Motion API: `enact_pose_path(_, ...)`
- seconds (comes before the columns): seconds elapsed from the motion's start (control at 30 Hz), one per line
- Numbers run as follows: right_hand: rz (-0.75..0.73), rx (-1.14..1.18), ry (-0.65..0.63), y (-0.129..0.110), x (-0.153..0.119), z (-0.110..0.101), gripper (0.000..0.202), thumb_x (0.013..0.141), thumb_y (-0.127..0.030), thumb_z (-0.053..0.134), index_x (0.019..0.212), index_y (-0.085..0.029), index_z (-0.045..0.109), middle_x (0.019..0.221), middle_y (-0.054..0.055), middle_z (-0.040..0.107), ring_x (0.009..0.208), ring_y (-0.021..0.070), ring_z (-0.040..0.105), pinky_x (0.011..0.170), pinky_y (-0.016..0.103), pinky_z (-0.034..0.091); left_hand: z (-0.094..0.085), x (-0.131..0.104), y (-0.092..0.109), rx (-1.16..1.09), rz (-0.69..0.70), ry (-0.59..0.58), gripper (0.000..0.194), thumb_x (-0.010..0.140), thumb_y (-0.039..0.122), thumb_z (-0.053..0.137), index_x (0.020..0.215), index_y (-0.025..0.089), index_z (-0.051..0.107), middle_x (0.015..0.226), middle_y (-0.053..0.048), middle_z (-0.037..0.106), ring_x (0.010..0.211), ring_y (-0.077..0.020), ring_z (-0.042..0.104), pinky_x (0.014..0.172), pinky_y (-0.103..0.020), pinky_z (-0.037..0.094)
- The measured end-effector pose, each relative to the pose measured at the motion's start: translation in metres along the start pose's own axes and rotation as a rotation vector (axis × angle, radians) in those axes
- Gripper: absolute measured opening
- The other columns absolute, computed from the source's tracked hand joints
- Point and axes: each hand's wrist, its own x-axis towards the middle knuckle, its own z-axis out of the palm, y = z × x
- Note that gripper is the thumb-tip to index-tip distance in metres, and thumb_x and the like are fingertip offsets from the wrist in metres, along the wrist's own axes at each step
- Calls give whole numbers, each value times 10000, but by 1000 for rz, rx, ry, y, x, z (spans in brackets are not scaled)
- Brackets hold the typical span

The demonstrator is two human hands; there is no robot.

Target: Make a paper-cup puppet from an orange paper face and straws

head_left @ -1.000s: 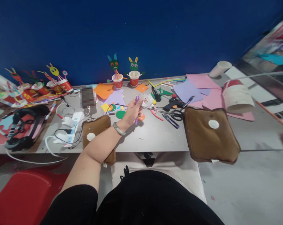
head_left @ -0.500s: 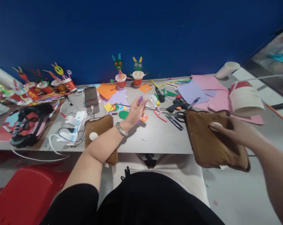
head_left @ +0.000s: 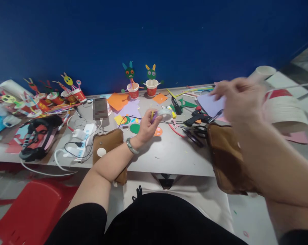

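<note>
Left hand (head_left: pixel 147 126) over the middle of the table (head_left: pixel 166 158), fingers and thumb closed on a purple piece (head_left: pixel 154 116), a bit of yellow showing beside it. Piece sits at the fingertip end of the hand, on the side away from the wrist; most of it covered by the grip. Long axis, as far as it shows, runs roughly away from the body, across the line of the forearm; cannot tell how far it extends behind the fingers. White roll (head_left: pixel 166 111) just to the right of the piece, tilted, at the thumb tip; cannot tell whether the hand bears its weight. Right hand (head_left: pixel 242 98) raised, well apart to the right, over the lilac paper (head_left: pixel 206 102) and beyond the brown pad (head_left: pixel 225 153), its fingers pointing left. Blurred: cannot tell whether its fingertips meet or hold anything. Glue gun (head_left: pixel 196 116) on the table between the two hands. Left clearly the nearer hand to piece and roll; from the right hand, both lie leftward and somewhat closer to the body.
</note>
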Motion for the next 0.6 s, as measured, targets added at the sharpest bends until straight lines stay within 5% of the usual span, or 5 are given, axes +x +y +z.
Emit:
enact_pose_path(0.13, 82, 344, -390, -13, -31, 73, 605, 689, -722, 1018, 877, -226, 727, 795, 15, 737, 622, 129, 612, 580, 288, 521, -2, -1, 1, -4, 19, -19, 266, 879, 307, 948, 915, 217, 700, 803, 44, 527, 730, -109, 442, 722, -227, 413)
enact_pose_path(0.2, 117, 401, -458, -15, -43, 92, 650, 617, -726, 1047, 937, -242, 754, 730, -12, 696, 582, 133, 578, 525, 286, 480, -1, -1, 2, 9, 24, -27, 295, 888, 365, 943, 900, 217, 688, 785, 46, 514, 725, -108, 425, 718, -228, 414)
enact_pose_path(0.3, 126, 451, -410, -5, -51, 100, 607, 631, -684, 1060, 897, -238, 744, 724, -6, 683, 578, 138, 577, 536, 303, 506, 1, -2, 3, -52, -34, -36, 329, 853, 377, 971, 919, 211, 694, 741, 56, 518, 689, -91, 432, 680, -226, 408)
enact_pose_path(0.47, 142, 528, -375, 17, -55, 101, 594, 688, -707, 1029, 868, -232, 720, 756, 8, 693, 558, 129, 564, 508, 308, 529, 1, 3, 6, -202, -343, -126, 331, 901, 449, 915, 994, 199, 719, 561, 111, 413, 479, -58, 346, 485, -231, 268)
enact_pose_path(0.6, 110, 557, -361, 21, -57, 106, 576, 735, -697, 1011, 889, -223, 721, 765, 14, 702, 582, 128, 581, 508, 291, 541, -3, 8, 10, -259, -391, -233, 327, 887, 434, 897, 980, 179, 715, 528, 132, 399, 432, -38, 313, 454, -207, 224)
